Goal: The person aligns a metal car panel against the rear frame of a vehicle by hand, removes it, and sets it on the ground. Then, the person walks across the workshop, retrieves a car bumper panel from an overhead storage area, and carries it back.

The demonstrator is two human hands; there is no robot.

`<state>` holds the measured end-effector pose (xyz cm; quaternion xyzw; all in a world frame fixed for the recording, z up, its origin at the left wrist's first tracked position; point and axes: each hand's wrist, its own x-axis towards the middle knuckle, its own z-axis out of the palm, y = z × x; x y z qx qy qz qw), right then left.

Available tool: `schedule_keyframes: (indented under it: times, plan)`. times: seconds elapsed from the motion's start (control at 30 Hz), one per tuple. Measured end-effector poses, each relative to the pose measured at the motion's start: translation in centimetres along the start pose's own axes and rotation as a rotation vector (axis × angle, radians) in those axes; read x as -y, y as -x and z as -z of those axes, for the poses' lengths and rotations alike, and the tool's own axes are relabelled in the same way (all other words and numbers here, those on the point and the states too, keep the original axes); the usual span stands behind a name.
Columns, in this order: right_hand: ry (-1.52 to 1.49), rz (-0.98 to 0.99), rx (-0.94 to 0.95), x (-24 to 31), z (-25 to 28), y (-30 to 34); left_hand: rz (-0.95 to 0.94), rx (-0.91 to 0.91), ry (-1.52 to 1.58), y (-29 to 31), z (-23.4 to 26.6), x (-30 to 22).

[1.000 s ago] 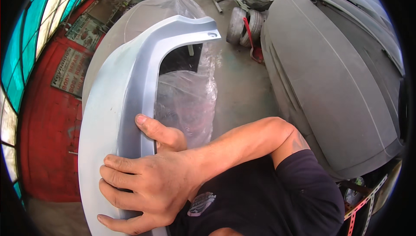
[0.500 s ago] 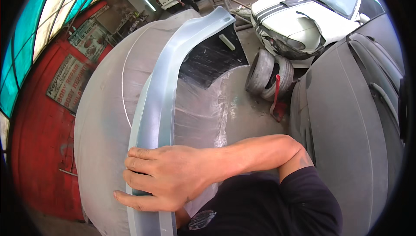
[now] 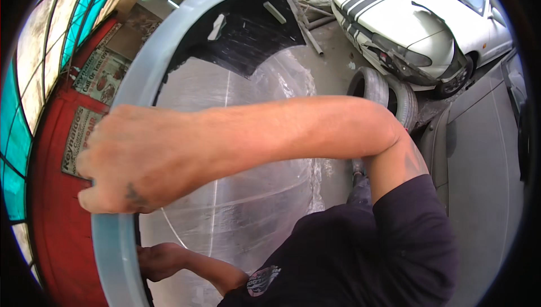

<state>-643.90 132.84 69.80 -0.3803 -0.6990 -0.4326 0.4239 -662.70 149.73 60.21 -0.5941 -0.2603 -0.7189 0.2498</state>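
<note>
A long, curved, light blue-grey car body panel runs down the left side, raised above a car draped in clear plastic sheeting. Black lining with pale strips stuck on it fills the inside of its far end. My right arm crosses from the right. My right hand, slightly blurred, is closed over the panel, fingers curled at its outer edge. Lower down, my left hand grips the inner edge of the same panel, its fingertips hidden behind that edge.
A white car with dark stripes and a damaged front stands at the far right. Two worn tyres lie before it. A dusty dark grey car is close on my right. A red wall with signs is at the left.
The panel has moved left and up toward me, away from the covered car, and turned so more black lining shows. My right hand went with it, its fingers now curled. My left hand has come into view.
</note>
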Motion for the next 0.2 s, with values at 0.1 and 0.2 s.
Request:
schedule_keyframes:
  times: [0.1,0.2]
  plan:
    - [-0.057,0.132,0.020,-9.3,2.4,-1.4,-0.152,-0.372,0.447,-4.1,-11.6,-2.0]
    - [-0.613,-0.704,0.181,-14.9,8.1,1.0,0.096,-0.645,0.768,-7.1,-22.0,-10.2]
